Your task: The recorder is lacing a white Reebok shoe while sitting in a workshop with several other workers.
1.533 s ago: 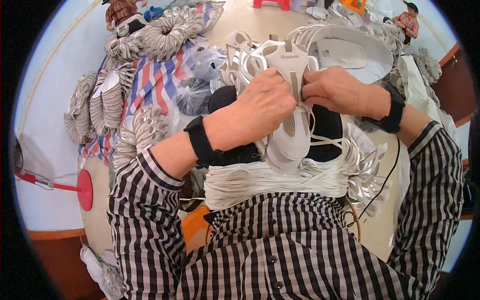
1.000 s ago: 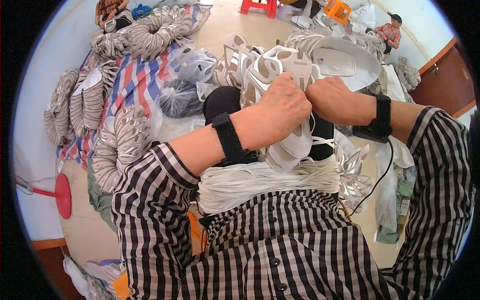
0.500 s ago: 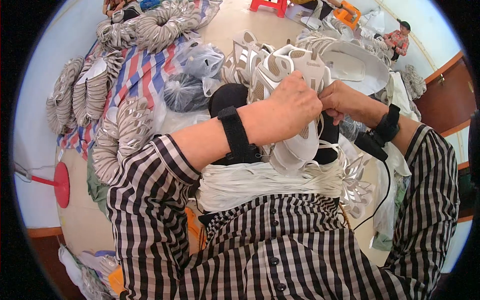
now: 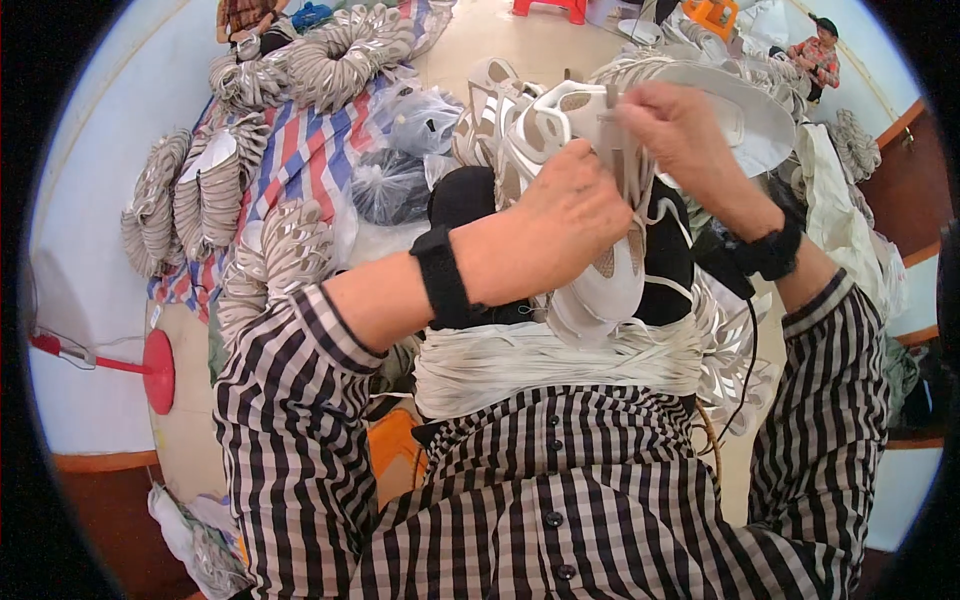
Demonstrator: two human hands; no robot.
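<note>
- Left hand [image 4: 575,225] is resting curled over the middle of the white-and-beige shoe [image 4: 595,300]; its fingertips are hiding beneath the knuckles, so what they are pinching cannot be told.
- Right hand [image 4: 675,145] is bending its fingers together at the far end of the shoe, beside the tongue; whether it is gripping a strand or the tongue is remaining unclear.
- Shoe position: it is lying in the middle, toe near and opening far, over the dark lap, just beyond a bundle of white laces [image 4: 555,365].
- Risk, tangling: a pale lace [image 4: 672,282] is trailing to the right of the shoe, close to the bundle, and could be catching on those strands if tugged.
- Risk, tilting: the shoe is relying on an uneven lap, so a hard pull on one side could be rolling it if the left hand is pressing too lightly.
- Risk, snagging: a black cable [image 4: 754,345] is hanging below the right wrist strap [image 4: 775,250]; a wide sweep could be dragging it against the loose shoe parts nearby.
</note>
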